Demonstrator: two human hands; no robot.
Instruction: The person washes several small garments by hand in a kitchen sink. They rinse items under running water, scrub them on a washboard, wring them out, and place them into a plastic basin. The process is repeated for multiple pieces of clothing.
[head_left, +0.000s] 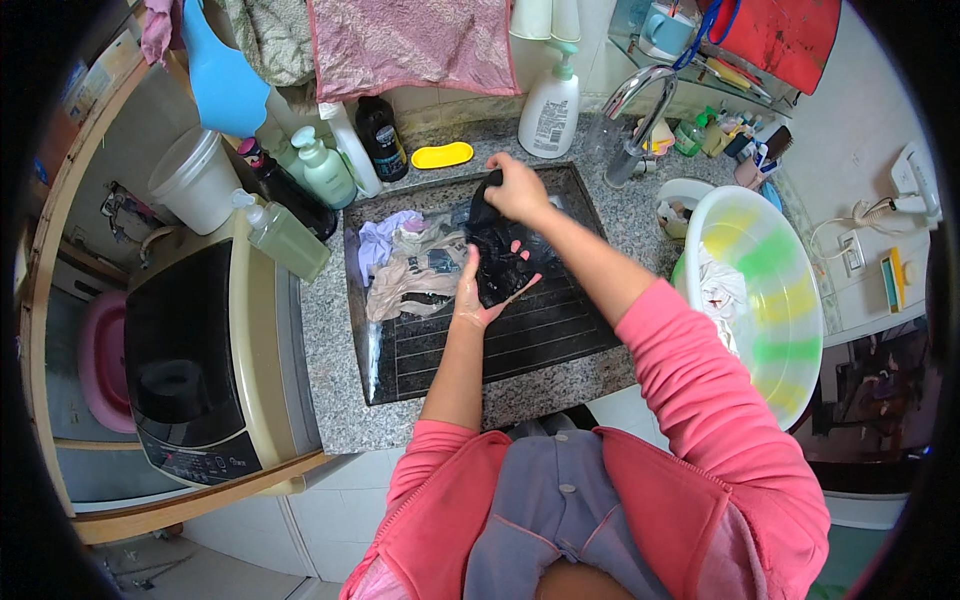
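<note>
A wet black cloth is spread between my two hands over the dark stone sink with a ribbed slope. My right hand pinches its upper end, which is lifted. My left hand lies under and against the cloth, palm up, thumb raised and fingers apart, with fingertips showing past the black fabric. To the left of the cloth, wet beige clothing with a dark print lies in the sink, beside a lavender cloth.
A chrome faucet, a white pump bottle and a yellow dish stand behind the sink. Several bottles and a washing machine are on the left. A large plastic basin holding white cloth is on the right.
</note>
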